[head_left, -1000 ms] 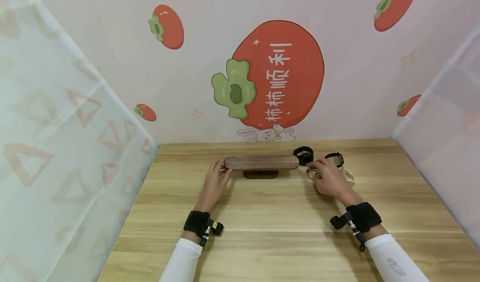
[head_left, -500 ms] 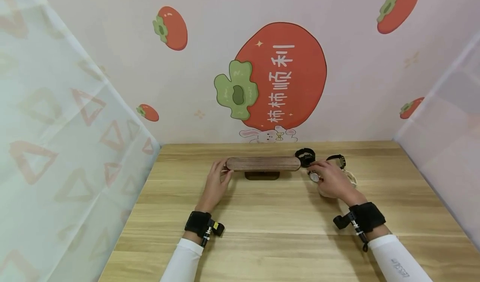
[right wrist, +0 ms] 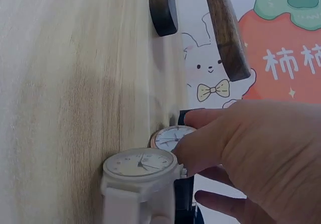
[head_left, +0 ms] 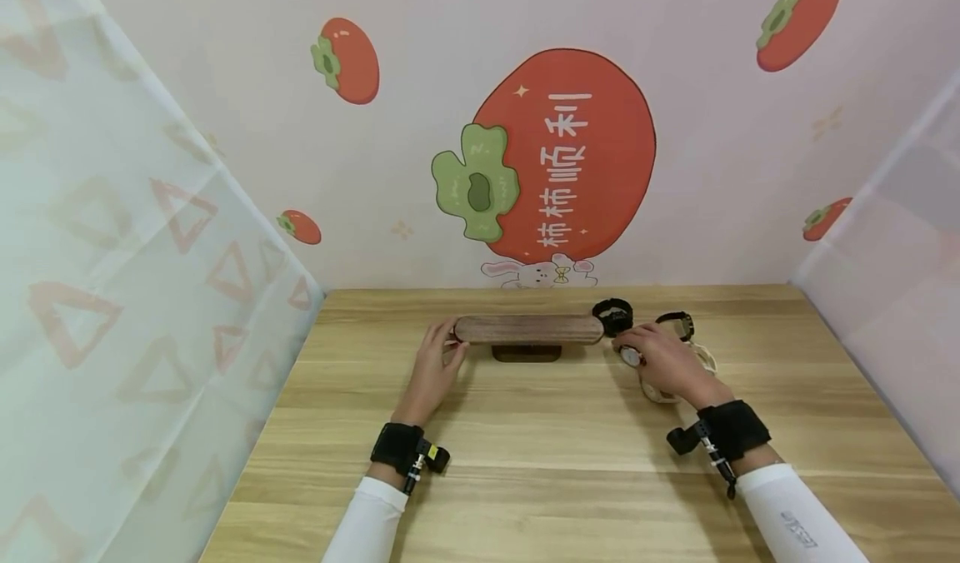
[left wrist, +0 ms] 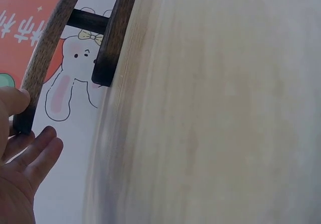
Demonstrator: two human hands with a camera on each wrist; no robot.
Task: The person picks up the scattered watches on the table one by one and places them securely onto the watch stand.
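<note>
A dark wooden stand, a rounded bar (head_left: 528, 330) on a short post and flat base (head_left: 527, 353), stands near the back of the table. My left hand (head_left: 433, 371) pinches the bar's left end, thumb (left wrist: 16, 99) on one side and fingers behind. Right of the stand, my right hand (head_left: 670, 363) holds a wristwatch (head_left: 631, 356) between thumb and fingers. Its white dial (right wrist: 172, 136) has a rose-gold rim; most of the strap is hidden by the hand. A cream wristwatch (right wrist: 139, 162) sits just below that hand.
A black wristwatch (head_left: 613, 316) stands at the bar's right end. Behind my right hand lies another black wristwatch with a squarish face (head_left: 677, 326), close to a cream strap (head_left: 705, 359). The patterned back wall (head_left: 405, 263) rises right behind the table's far edge.
The watch in my right hand has tilted so that its white dial shows more fully. More of the cream watch appears below that hand. My left hand keeps its hold on the stand.
</note>
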